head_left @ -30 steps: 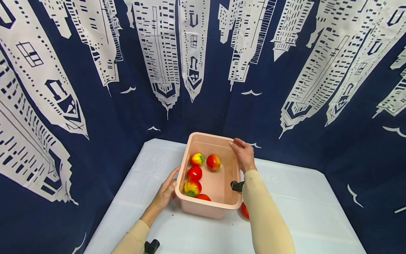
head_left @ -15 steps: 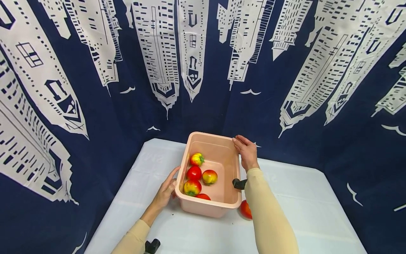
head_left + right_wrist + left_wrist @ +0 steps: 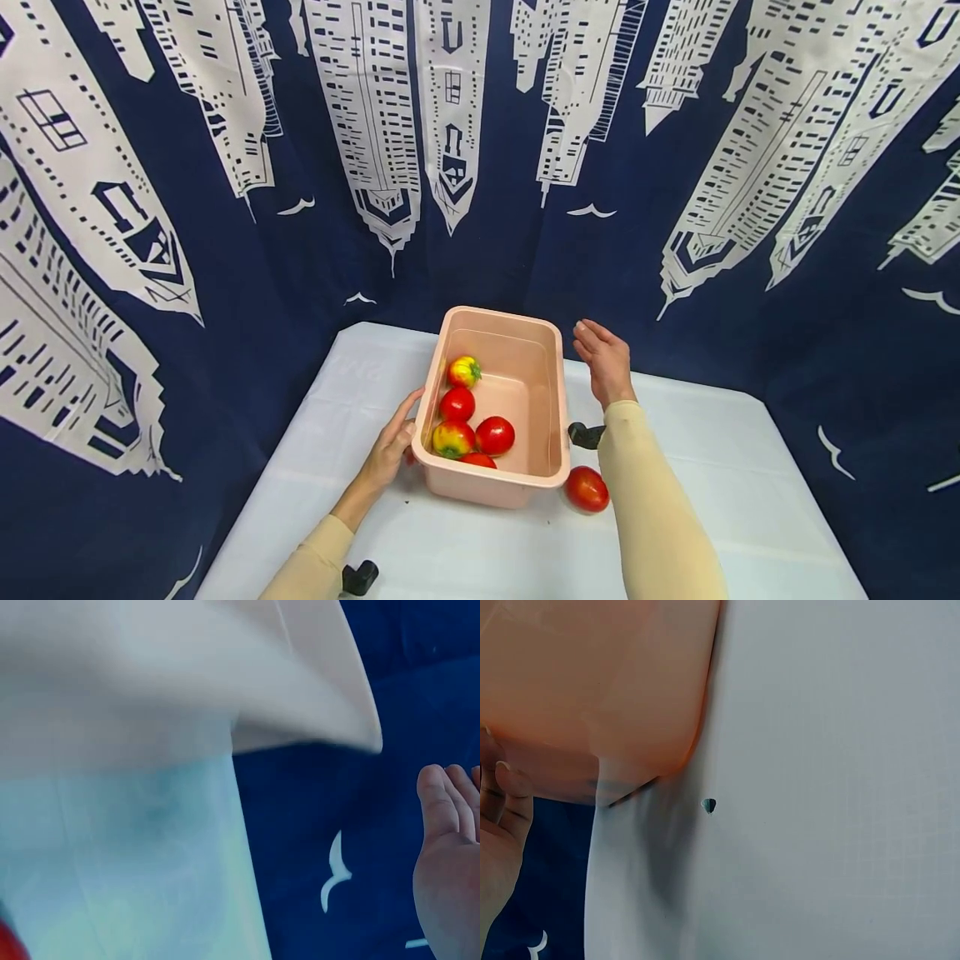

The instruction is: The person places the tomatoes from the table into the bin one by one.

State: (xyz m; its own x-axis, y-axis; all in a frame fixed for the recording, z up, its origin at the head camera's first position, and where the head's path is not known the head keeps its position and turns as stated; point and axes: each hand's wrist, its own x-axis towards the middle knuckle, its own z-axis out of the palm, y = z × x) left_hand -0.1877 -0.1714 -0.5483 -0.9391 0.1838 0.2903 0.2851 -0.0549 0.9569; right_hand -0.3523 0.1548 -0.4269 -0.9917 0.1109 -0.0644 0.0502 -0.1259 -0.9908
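A pink plastic bin (image 3: 517,481) stands on the white-covered table, with several round fruits in it. Along its left wall are a red-and-yellow fruit with a green calyx (image 3: 464,372), a red fruit (image 3: 457,404) and another red-and-yellow one (image 3: 453,438). Near the front wall lies a glossy red fruit (image 3: 495,436). My left hand (image 3: 388,450) rests against the bin's left outer wall, index finger stretched along it; the left wrist view shows fingertips at the pink wall (image 3: 630,690). To the bin's right, my right hand (image 3: 609,362) is apart from it, fingers extended together, holding nothing.
A red fruit (image 3: 587,489) lies on the table (image 3: 720,492) outside the bin's front right corner, beside the right sleeve. Dark blue cloth with white skyline prints (image 3: 480,275) hangs behind. Black wrist mounts (image 3: 585,435) stick out from the arms.
My right hand has left the bin's far right rim and moved rightward. One fruit inside has rolled from the far part toward the front. My left hand stays at the bin's side.
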